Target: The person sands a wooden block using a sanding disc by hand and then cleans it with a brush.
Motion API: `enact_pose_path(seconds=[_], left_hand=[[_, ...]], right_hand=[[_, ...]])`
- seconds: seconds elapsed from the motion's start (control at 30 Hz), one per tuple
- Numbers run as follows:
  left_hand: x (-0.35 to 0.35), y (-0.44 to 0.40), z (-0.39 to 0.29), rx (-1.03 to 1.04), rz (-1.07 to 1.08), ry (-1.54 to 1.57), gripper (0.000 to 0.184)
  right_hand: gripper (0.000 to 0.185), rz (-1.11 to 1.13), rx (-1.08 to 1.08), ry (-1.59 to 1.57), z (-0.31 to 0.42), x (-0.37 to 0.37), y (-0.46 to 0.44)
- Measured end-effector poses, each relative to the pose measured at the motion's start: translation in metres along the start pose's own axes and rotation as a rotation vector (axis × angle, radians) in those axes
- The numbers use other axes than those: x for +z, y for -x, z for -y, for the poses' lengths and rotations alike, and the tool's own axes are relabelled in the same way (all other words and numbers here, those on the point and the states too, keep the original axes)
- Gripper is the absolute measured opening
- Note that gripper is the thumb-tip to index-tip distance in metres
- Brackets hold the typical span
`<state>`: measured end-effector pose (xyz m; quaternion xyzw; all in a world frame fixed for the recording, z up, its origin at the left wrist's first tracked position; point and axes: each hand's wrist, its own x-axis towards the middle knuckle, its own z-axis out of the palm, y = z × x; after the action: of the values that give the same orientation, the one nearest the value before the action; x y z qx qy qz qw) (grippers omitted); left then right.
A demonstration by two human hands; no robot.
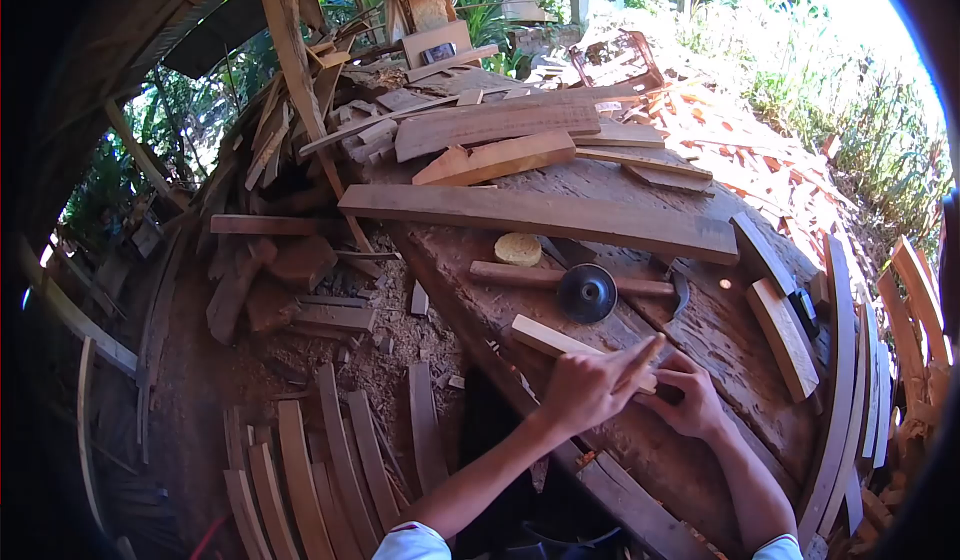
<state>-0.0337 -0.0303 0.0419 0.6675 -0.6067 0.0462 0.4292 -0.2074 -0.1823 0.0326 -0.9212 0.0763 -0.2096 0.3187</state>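
Note:
A pale wooden strip (548,336) lies slantwise on the workbench (640,450), its near end under my hands. My left hand (597,388) is over the strip, its index finger stretched out toward the upper right and the other fingers bent around the wood. Close by on the right, my right hand (692,398) pinches the strip's near end. Beyond them are a round black disc (587,293) and a hammer (520,275) with a wooden handle, which the disc partly covers. A round yellowish block (518,249) sits behind the handle.
A long plank (540,214) crosses the bench behind the tools, with more boards (500,130) piled beyond. Short wood blocks (782,340) and a black object (803,312) lie at the right. Curved strips (300,470) stand at the lower left.

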Motion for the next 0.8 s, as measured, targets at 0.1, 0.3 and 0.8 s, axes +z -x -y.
enact_pose_path(seconds=[0.1,0.3,0.8], left_hand=[[-0.038,0.001,0.027,-0.102,-0.004,-0.17,0.032],[-0.068,0.004,0.067,-0.291,-0.129,-0.401,0.032],[-0.048,0.008,0.036,-0.145,-0.02,-0.309,0.041]], right_hand=[[0.033,0.025,0.093,-0.033,0.007,-0.001,-0.001],[0.033,0.038,0.127,-0.054,0.01,-0.002,-0.003],[0.032,0.018,0.068,-0.033,0.005,-0.002,-0.004]])
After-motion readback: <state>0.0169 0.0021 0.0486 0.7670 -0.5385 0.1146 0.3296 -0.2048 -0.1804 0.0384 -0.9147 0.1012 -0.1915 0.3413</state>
